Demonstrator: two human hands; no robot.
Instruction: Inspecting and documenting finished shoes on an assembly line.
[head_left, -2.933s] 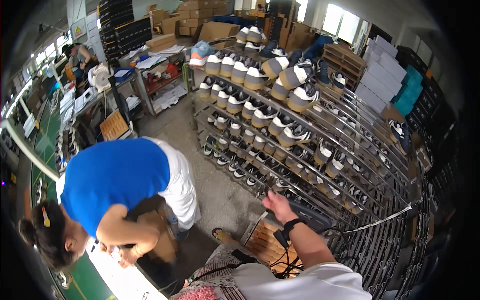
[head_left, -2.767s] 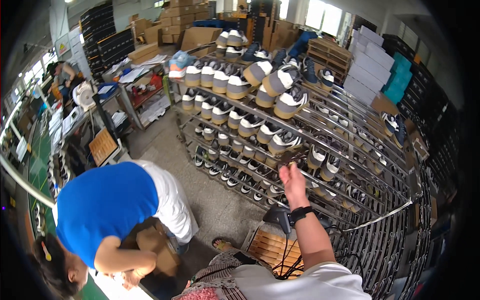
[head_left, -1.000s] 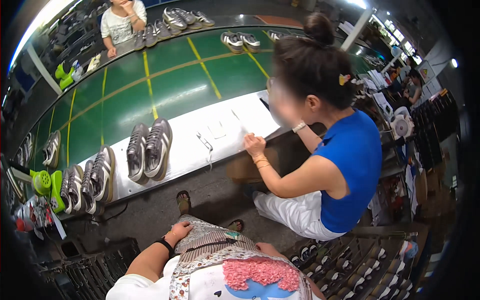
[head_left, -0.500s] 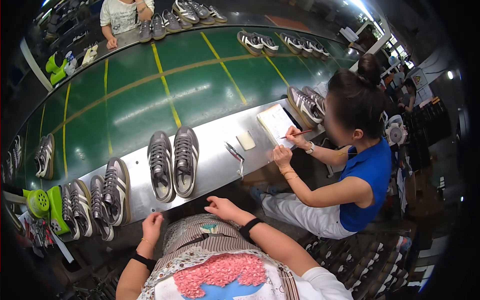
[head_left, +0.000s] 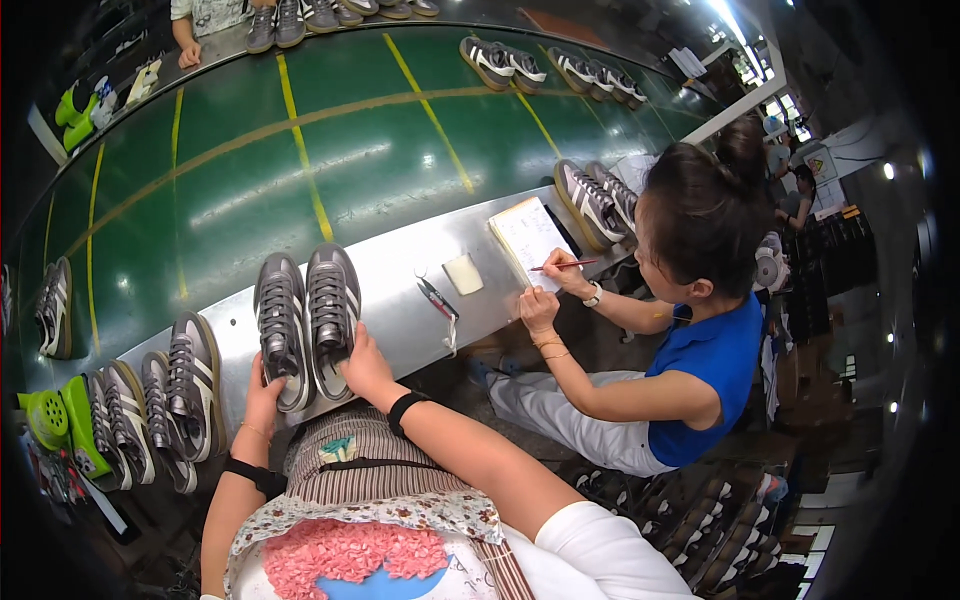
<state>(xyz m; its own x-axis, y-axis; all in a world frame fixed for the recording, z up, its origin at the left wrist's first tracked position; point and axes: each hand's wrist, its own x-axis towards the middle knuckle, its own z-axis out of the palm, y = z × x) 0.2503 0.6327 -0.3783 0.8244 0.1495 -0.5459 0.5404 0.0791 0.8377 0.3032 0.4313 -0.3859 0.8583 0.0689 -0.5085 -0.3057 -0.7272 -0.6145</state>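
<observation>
A pair of grey sneakers with white stripes stands side by side on the metal table edge in front of me, toes pointing away. My left hand (head_left: 262, 398) is closed at the heel of the left sneaker (head_left: 280, 325). At the heel of the right sneaker (head_left: 331, 310), my right hand (head_left: 367, 368) grips the outer side, with its thumb near the shoe's opening. Parts of my fingers are hidden by the shoes. To the right lie a small cutting tool (head_left: 437, 298) with red and dark handles and a cream-coloured block (head_left: 463, 273).
Several more sneakers (head_left: 190, 375) stand at the left beside a green tape dispenser (head_left: 75, 425). A co-worker (head_left: 700, 300) at my right writes in a notebook (head_left: 533, 240). Beyond the metal strip runs a green conveyor belt (head_left: 240, 215) with yellow lines, carrying other shoes (head_left: 500, 62).
Both my hands have reached forward from the table's edge and taken hold of the pair of sneakers at the heels. The view has shifted, so the scene sits farther left.
</observation>
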